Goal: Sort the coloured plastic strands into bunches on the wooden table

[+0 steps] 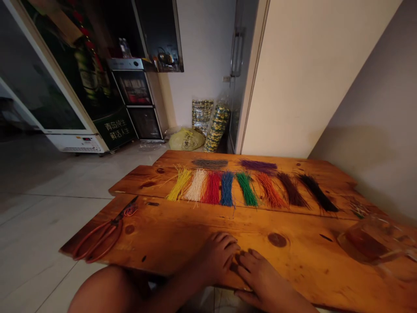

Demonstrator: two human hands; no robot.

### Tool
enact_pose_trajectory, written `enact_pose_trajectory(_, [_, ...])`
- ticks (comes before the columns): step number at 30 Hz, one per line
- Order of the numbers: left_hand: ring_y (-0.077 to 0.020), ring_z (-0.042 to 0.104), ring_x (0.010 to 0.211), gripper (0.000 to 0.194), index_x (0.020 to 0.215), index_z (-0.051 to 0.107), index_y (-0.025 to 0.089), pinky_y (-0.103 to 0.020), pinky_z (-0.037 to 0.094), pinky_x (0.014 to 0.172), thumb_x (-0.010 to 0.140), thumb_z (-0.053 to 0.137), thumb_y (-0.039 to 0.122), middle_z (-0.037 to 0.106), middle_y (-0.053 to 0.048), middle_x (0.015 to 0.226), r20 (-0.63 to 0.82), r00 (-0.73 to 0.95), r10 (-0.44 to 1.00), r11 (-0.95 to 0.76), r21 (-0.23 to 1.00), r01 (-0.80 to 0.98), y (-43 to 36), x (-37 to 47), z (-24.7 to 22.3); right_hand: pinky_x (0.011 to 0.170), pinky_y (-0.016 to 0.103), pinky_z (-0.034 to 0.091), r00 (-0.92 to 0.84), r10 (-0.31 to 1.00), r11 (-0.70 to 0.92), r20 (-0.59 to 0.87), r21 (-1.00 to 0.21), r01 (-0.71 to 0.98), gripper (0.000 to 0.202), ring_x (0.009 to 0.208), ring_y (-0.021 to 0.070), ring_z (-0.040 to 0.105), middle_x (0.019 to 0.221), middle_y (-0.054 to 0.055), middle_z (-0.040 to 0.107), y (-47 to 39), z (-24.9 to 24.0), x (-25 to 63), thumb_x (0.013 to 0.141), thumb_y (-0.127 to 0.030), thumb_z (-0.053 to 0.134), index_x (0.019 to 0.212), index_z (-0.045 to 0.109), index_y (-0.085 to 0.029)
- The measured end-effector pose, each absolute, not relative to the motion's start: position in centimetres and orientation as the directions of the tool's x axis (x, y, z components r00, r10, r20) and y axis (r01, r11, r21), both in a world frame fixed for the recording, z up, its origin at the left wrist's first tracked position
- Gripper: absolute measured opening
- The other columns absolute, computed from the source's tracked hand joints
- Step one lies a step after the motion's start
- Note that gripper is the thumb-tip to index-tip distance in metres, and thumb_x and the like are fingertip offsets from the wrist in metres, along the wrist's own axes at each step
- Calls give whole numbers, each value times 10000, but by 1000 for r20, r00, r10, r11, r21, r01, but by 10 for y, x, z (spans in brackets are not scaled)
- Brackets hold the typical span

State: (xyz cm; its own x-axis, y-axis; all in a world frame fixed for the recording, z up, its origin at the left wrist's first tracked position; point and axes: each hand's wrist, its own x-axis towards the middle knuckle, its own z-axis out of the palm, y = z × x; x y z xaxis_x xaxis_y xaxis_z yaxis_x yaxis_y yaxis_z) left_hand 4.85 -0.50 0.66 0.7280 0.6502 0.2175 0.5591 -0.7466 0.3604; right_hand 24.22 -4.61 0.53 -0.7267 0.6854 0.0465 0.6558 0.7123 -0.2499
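Observation:
My left hand rests on the wooden table near its front edge, fingers loosely bent and nothing seen in them. Beside it lies my right hand, its fingers spread towards the left one, also holding nothing visible. Beyond both hands is a row of thin, wire-like strands in bundles: yellow, white, red, blue, green, orange, brown and black. Behind them lie a grey bundle and a purple bundle.
Red-handled scissors lie at the table's left, small red strands by their blades. A clear jug of amber liquid stands right, near loose scraps. Past the table are a yellow bag, a patterned roll and a cabinet.

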Motion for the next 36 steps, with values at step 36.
enact_pose_trajectory(36, [-210, 450, 1120, 321, 1156, 541, 239, -378, 371, 996, 854, 472, 155, 554, -47, 1201, 184, 711, 679, -701, 451, 553, -4, 50, 2, 847, 369, 379, -733, 672, 737, 102, -185, 650, 419, 940, 233, 525, 1046, 74, 609, -45, 4, 245, 801, -493, 562, 1116, 552, -217])
